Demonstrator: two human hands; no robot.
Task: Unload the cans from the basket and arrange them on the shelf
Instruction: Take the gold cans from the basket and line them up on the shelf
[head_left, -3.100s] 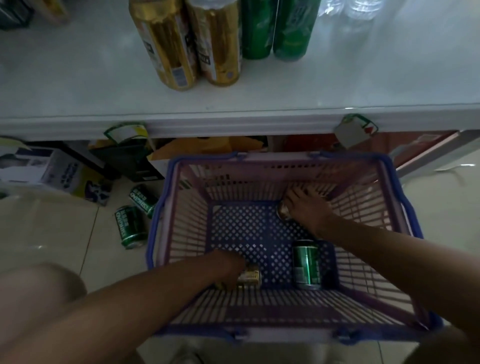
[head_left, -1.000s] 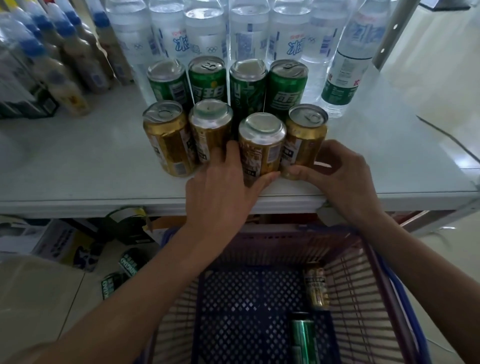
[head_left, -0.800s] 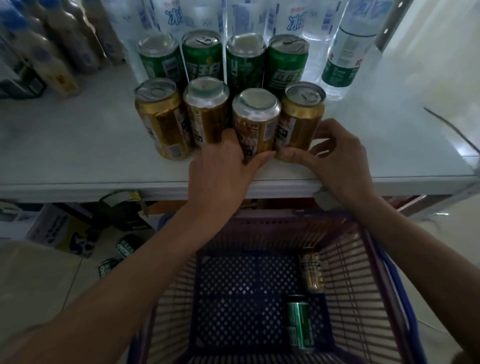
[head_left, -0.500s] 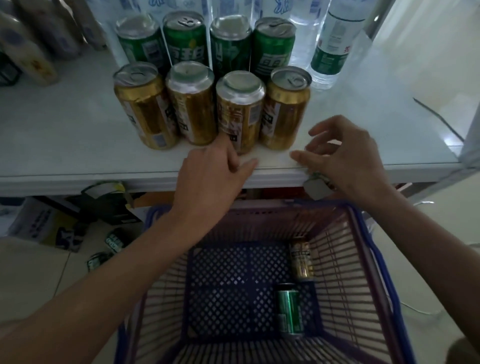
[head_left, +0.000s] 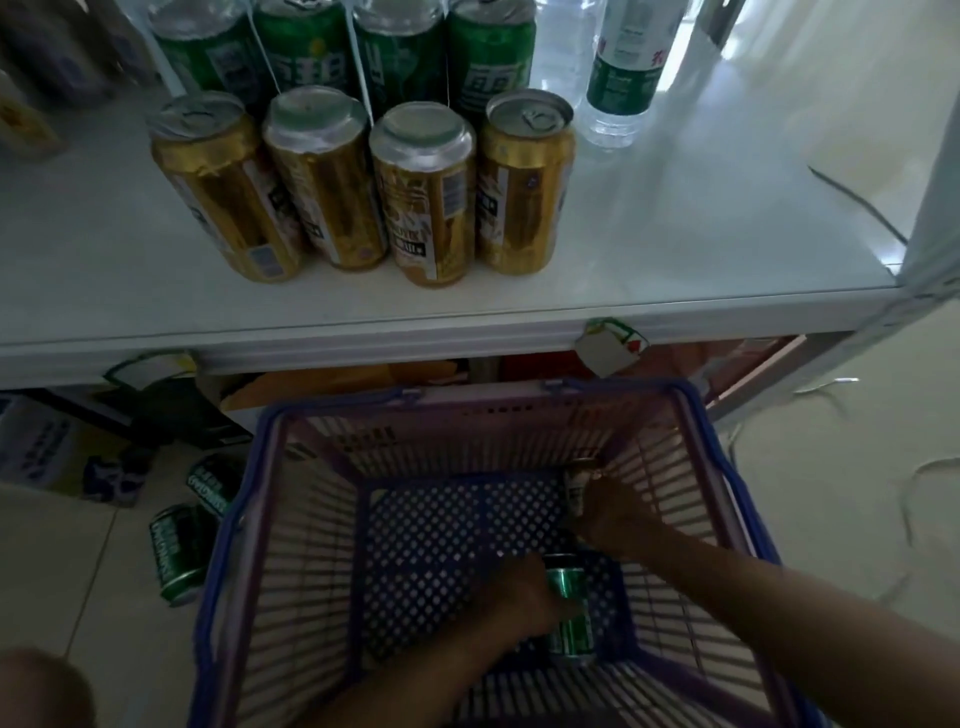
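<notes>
We are closing our left hand (head_left: 524, 597) over the green can (head_left: 570, 613) lying lengthwise away from us; right hand (head_left: 610, 514) is gripping the gold can (head_left: 577, 480).

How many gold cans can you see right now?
5: four tall gold cans stand in a row on the white shelf, at; one in the purple basket, under the right hand.

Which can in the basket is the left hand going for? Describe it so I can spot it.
Look into the blue basket on the floor below the shelf. On its perforated bottom, nearest the camera, lies the green can under the left hand. The only other can there is gold, farther back at the right hand.
</notes>
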